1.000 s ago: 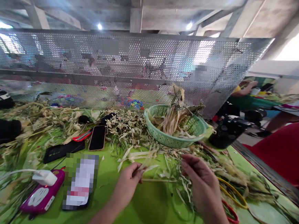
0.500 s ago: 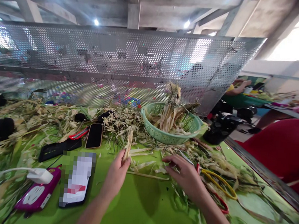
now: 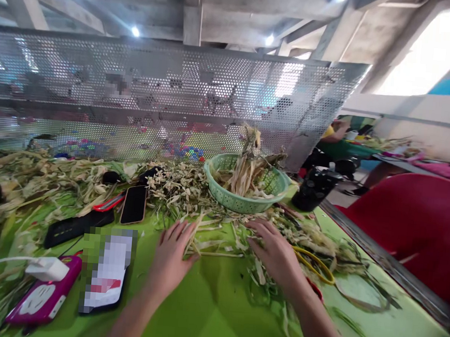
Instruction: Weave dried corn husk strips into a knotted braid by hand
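My left hand (image 3: 173,253) lies low over the green table with its fingers spread. Beside its index finger and thumb is a thin pale strip of dried husk (image 3: 193,236). My right hand (image 3: 276,255) reaches forward with fingers stretched out over loose husk strips. Between the two hands, several pale strips (image 3: 222,254) lie flat on the table. Just right of my right hand shows a yellow loop handle (image 3: 318,269), with a bit of red handle (image 3: 315,290) partly hidden by my forearm. A light green basket (image 3: 241,203) holding dried husks (image 3: 244,172) stands beyond my hands.
To the left lie a lit phone (image 3: 107,273), a purple power strip (image 3: 43,294) with a white plug, a dark phone (image 3: 134,204) and a red cutter (image 3: 107,202). Husk scraps (image 3: 180,186) heap before a perforated metal screen (image 3: 168,91). A red chair (image 3: 404,219) stands right.
My left hand has let go of the upright husk bundle and flattened toward the table. My right hand stays near the strips with fingers stretched. The view has turned slightly right.
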`<state>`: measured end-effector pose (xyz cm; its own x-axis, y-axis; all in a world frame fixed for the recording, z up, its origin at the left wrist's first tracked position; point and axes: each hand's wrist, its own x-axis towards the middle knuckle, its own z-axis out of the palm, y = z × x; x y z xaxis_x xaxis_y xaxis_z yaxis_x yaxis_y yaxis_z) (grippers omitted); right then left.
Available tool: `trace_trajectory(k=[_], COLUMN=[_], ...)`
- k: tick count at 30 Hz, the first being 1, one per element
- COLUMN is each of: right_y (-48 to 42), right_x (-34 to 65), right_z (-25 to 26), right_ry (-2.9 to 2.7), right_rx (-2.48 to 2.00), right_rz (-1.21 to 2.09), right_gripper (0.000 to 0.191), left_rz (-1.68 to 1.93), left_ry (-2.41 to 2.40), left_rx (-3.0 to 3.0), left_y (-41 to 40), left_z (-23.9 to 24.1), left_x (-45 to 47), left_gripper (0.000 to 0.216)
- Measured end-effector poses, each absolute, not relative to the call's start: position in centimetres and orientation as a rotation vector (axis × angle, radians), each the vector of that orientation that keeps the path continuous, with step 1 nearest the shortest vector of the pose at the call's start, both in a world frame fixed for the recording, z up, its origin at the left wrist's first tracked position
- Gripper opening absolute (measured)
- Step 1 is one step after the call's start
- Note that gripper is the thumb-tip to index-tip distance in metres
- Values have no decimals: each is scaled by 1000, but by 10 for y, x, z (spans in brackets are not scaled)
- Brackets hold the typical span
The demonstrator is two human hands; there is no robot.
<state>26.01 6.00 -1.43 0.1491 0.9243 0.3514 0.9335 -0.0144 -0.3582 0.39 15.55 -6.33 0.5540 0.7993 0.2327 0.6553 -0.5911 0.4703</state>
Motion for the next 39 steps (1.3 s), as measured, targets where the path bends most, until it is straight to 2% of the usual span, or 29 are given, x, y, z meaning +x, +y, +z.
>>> trace_trajectory(k=[4, 9, 15, 23, 29, 39], right_y=[27, -22, -43, -34, -17, 54], right_x=[287, 319, 348, 339, 294, 234], right_z=[-6, -29, -52, -39, -27, -7], right_ry=[-1747, -1795, -1635, -1606, -1930, -2108], right_rx=[-1986, -2246, -2408, -2395, -2144, -1815], right_rz=[-60, -45, -151, -378, -58, 115], right_gripper=[33, 38, 41, 36, 45, 40], left_rz=[408, 306, 299, 415, 506, 733], left_ry=[1179, 1218, 1291, 1394, 1405, 1119], left_rx=[2550, 2588, 2645, 2673, 2606, 2296], left_y=[154, 153, 155, 159, 157, 146], left_z=[-65, -70, -75, -76, -63, -53], left_x=[2, 4, 6, 6, 8, 11], left_gripper=[66, 55, 49, 49, 50, 67])
